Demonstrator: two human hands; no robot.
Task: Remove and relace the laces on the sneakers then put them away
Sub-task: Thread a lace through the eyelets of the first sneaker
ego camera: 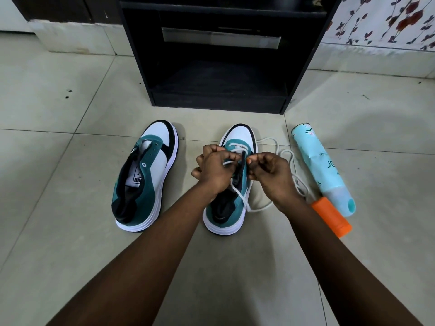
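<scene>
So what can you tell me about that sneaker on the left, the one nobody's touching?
The left sneaker stands upright on the tiled floor, toe pointing toward the black cabinet. It has a white toe and side, teal suede-looking panels, black trim and a thick white sole. Its eyelets show no lace, the black tongue is loose, and a white label shows on the insole. Nothing touches it; it sits apart from the other sneaker, which both hands are working on.

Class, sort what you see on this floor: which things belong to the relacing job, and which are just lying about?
Job:
right sneaker, being laced
white lace
left sneaker, no lace
black shelf unit, likely where the sneakers go
left hand, right hand

Lying about:
spray can
orange cap
</scene>
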